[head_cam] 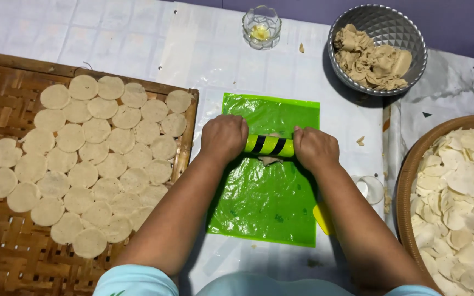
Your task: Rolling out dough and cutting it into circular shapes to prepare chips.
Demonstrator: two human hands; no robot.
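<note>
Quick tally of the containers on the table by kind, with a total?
Woven bamboo tray: 1
Round woven basket: 1
Faceted metal bowl of dough: 1
Small clear glass cup: 1
Total: 4

Green plastic sheet [264, 203], yellow-green roller [270, 145] w/ black stripes, silver bowl [382, 24]

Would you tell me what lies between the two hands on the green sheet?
In the head view, a green-and-black striped roller spans between left hand and right hand, over dough.
</note>
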